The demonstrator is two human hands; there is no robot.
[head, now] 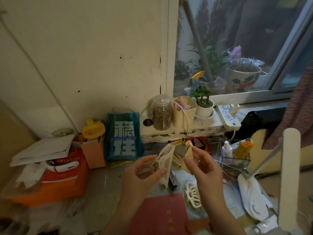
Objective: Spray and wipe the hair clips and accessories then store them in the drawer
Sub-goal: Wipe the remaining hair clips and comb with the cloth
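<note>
My left hand [144,173] grips a large cream hair claw clip [166,164] and holds it up over the cluttered desk. My right hand [203,165] pinches a beige cloth [188,150] just to the right of the clip, a small gap apart. Another cream claw clip [192,195] lies on the desk below my right hand. A small white spray bottle [227,150] stands in a clear glass box [237,160] at the right. No drawer is in view.
A teal bag [123,136], a yellow fan [93,128] and an orange box [55,182] with papers stand at the left. A red booklet [160,214] lies near me. A white desk lamp [254,197] stands at the right; jars, a plant pot and a power strip [228,117] line the sill.
</note>
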